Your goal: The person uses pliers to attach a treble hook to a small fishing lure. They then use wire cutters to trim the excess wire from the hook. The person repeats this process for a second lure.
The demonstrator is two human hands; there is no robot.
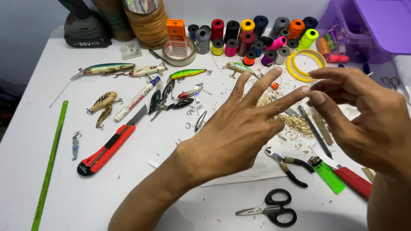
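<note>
On white table (38,128) — wood shavings (295,122), thread spools (252,36) — wall behind.

a small upright orange-and-white box (177,37) stands behind the tape roll (180,54).

Bright, even light falls from above onto the white table (38,128), which reads slightly bluish and nearly washed out along its left edge. Shadows are soft and short: a faint grey one lies under the left hand (233,132) and forearm, another beneath the scissors (269,208). Small glints show on the silver tape roll (141,5) at the far edge. Focus is sharp mid-table; the fingertips look slightly smeared. Straight edges bow a little toward the corners.
</note>
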